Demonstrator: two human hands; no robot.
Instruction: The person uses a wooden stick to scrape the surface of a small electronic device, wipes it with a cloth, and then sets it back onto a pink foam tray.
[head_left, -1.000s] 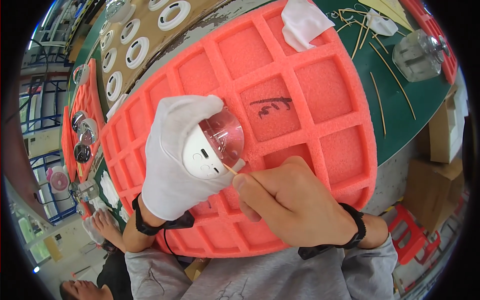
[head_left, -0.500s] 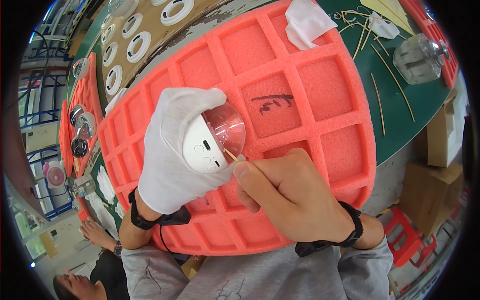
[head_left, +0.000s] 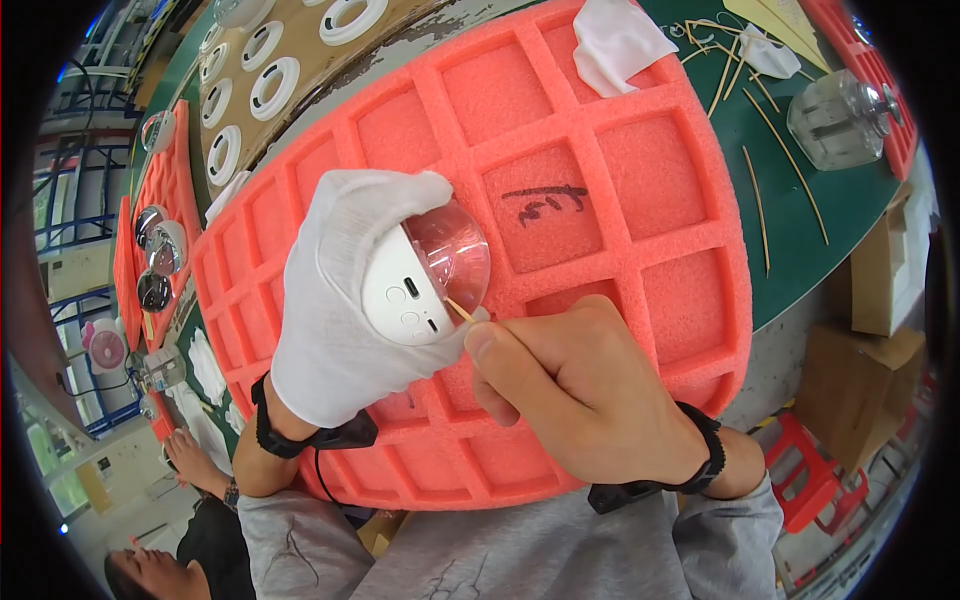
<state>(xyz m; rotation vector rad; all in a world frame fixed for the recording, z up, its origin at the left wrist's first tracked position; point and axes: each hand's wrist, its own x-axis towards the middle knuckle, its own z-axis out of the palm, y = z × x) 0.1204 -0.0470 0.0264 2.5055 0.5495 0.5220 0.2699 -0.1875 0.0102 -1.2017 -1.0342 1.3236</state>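
Observation:
In a white glove, my left hand (head_left: 325,290) is closed around a small white round device (head_left: 395,285) with a clear dome (head_left: 452,250). The device is tilted so the dome points right, and a port, a slot and round buttons show on its white side. My bare right hand (head_left: 575,385) pinches a thin wooden stick (head_left: 461,311). The stick's tip meets the seam between the white body and the dome. Both hands are above a red foam tray (head_left: 625,235) with square pockets; one pocket has dark handwriting.
A white cloth (head_left: 618,50) lies on the tray's far edge. On the green table (head_left: 800,265) at right are loose wooden sticks (head_left: 785,150) and a glass jar (head_left: 838,118). White rings (head_left: 273,88) sit on a board at far left. A co-worker's hand (head_left: 195,462) is at lower left.
Both hands keep nearly the same pose, with the stick's tip still at the seam. My left hand has shifted very slightly left. The co-worker's hand at lower left has moved a little.

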